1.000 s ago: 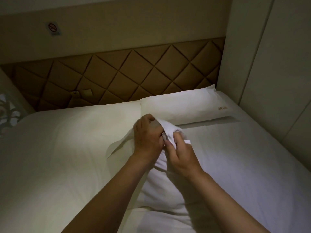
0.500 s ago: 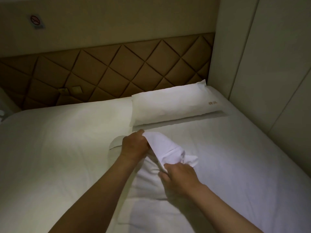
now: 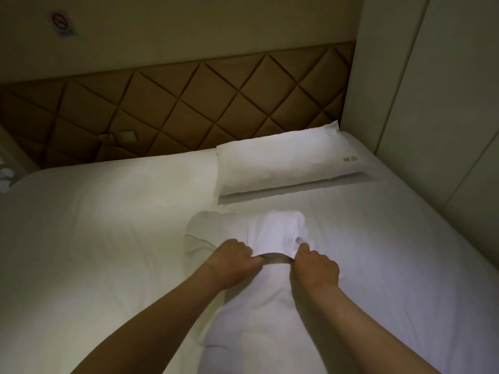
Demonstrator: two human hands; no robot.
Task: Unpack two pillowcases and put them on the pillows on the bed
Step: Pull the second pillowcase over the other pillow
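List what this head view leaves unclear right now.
All in the head view:
- Fingertips of left hand and right hand: hidden in the pillowcase fold.
- Near end of the pillow: cut off by the bottom edge.
- Gold lettering on the far pillow: too small to read.

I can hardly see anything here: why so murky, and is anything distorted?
Head view: dim light; the sheet is brightest at left, bluish at right; the cased pillow throws a dark band along its near edge; the left hand and right hand gripping the pillowcase look sharp; wide lens leans the wall panels inward.
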